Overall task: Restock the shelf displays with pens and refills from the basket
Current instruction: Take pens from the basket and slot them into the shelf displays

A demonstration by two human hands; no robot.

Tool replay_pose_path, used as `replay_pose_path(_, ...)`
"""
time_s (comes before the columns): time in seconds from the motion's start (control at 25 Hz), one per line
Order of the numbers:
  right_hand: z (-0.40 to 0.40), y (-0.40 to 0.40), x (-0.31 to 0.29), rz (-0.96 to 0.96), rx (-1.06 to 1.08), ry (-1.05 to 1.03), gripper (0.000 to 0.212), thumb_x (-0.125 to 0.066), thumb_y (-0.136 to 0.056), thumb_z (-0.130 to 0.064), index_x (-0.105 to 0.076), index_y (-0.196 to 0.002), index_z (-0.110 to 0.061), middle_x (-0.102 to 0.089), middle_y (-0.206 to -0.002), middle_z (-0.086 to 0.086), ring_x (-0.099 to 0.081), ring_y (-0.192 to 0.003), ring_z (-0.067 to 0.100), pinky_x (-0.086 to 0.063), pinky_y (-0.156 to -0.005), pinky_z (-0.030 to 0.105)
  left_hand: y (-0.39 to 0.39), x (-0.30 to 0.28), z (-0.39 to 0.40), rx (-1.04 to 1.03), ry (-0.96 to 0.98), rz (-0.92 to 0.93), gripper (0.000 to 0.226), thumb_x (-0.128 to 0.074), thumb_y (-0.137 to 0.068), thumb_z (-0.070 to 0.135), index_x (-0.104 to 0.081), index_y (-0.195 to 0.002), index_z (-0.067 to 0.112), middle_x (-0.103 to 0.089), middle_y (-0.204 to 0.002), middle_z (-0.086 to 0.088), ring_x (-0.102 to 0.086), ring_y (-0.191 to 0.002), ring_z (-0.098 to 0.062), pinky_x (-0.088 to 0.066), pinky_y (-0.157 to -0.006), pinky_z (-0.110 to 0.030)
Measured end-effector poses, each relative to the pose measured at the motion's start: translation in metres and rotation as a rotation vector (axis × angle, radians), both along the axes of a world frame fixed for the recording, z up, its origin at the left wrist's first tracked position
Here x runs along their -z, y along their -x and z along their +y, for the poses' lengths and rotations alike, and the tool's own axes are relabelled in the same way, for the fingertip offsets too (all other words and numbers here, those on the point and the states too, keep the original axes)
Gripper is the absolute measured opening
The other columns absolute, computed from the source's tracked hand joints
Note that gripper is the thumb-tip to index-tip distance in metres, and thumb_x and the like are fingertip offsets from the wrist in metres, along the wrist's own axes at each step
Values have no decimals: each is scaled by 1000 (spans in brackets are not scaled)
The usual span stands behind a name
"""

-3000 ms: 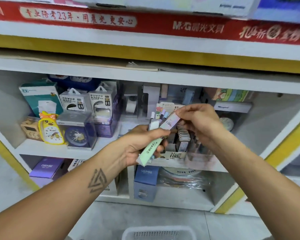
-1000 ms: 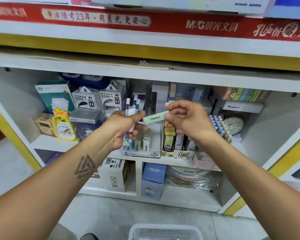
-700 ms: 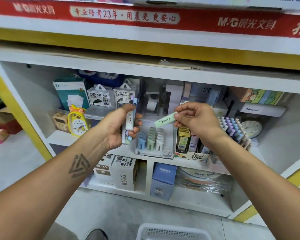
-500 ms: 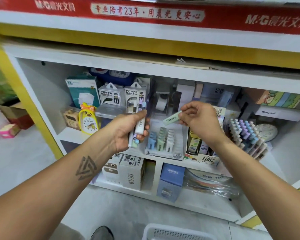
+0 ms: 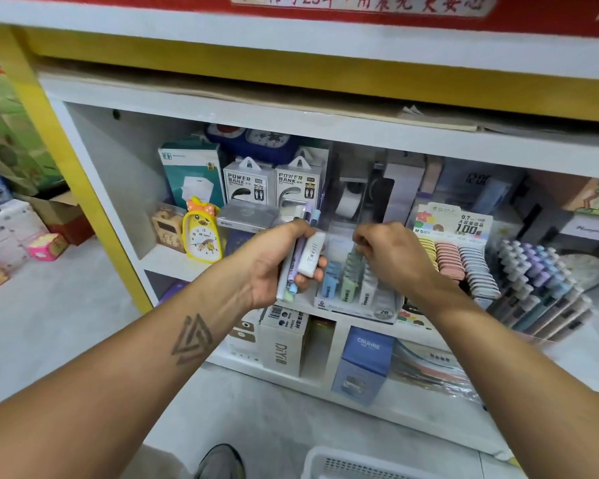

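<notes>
Your left hand (image 5: 277, 261) holds a bunch of refill packs (image 5: 303, 259) standing upright, just left of the clear display tray (image 5: 357, 299) on the shelf. Your right hand (image 5: 391, 257) is nearer, curled right over the tray's green row. I cannot tell if it holds a pack; your fingers hide that.

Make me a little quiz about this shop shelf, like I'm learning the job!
1. True or false: the left hand holds a bunch of refills.
2. Which row in the 2B tray is the right hand over: A blue, B green, C pink?
3. Fill in: the yellow clock stands to the ____ of the power banks.

Key: 1 true; 2 B; 3 left.
</notes>
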State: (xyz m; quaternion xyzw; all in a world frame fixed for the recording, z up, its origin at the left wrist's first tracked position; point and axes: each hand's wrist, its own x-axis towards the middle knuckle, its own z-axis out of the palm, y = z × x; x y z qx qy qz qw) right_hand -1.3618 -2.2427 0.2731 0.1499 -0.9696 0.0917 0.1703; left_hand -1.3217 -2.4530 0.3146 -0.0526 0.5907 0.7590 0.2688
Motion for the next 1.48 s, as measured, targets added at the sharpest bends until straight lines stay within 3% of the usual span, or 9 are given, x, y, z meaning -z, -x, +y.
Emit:
replay_pose_path(0.24,-10,4,3,4,-15,-7,9,-64,-92,-11,-63,-90,-19,-67,-82,1,-62,-74,24,-47,-63,32,-3,-1,-2,-8,3,12,24,-47,-100,17,-57,-114,0,-68,-74,-15,-62,-54,-23,-35,-32,-18)
replay_pose_path(0.48,-17,4,-3,-149,116,-105,24,-60,-94,-13,-72,-112,-22,-66,-110,5,-63,-98,25,-54,-83,37,-3,0,-2,-20,-7,18,30,-52,-100,16,-55,-124,-3,-71,-85,-19,-67,-59,-25,-36,-32,-18)
replay_pose_path(0.6,-17,-1,-21,-328,-32,471,29,-63,-94,-5,-70,-119,-19,-71,-114,0,-66,-98,16,-57,-87,32,-2,1,3,-47,-10,26,32,-56,-98,14,-56,-125,-4,-69,-78,-16,-65,-55,-23,-33,-31,-16)
replay_pose_path(0.68,-12,-9,-39,-487,-265,951,33,-68,-87,6,-69,-116,-9,-75,-107,9,-71,-96,18,-59,-86,30,1,1,8,-61,-27,18,31,-56,-98,13,-57,-123,-6,-65,-74,-14,-60,-51,-19,-33,-31,-16)
replay_pose_path(0.72,-7,-12,-45,-509,-344,1044,33,-70,-84,9,-69,-115,-4,-75,-106,12,-72,-96,20,-59,-86,29,2,0,11,-55,-47,8,29,-56,-98,14,-59,-120,-5,-63,-73,-12,-58,-49,-17,-32,-31,-16)
replay_pose_path(0.92,12,-27,-52,-530,-384,1096,32,-74,-77,-1,-70,-108,2,-75,-102,15,-71,-96,23,-56,-86,27,-1,-5,26,82,-173,-50,17,-51,-99,16,-63,-98,4,-57,-67,-4,-49,-44,-9,-32,-31,-15)
replay_pose_path(1.04,28,-29,-60,-544,-352,1173,21,-71,-81,-4,-70,-101,0,-74,-91,16,-71,-84,23,-58,-74,28,-1,-5,33,78,-105,-42,19,-45,-100,12,-61,-97,3,-59,-64,-6,-49,-44,-10,-32,-31,-15)
replay_pose_path(1.24,45,-17,-64,-255,6,844,13,-73,-88,-6,-72,-82,-17,-74,-71,5,-67,-59,12,-55,-61,25,4,-1,30,-66,-12,-80,20,-47,-96,14,-62,-93,1,-57,-63,-8,-47,-45,-14,-33,-33,-18)
replay_pose_path(1.48,34,-1,-36,-12,106,238,3,-73,-89,-23,-76,-91,-22,-73,-87,-2,-66,-82,18,-56,-79,33,3,3,24,5,-31,-81,15,-46,-98,8,-58,-106,5,-54,-66,-5,-49,-50,-13,-37,-38,-18)
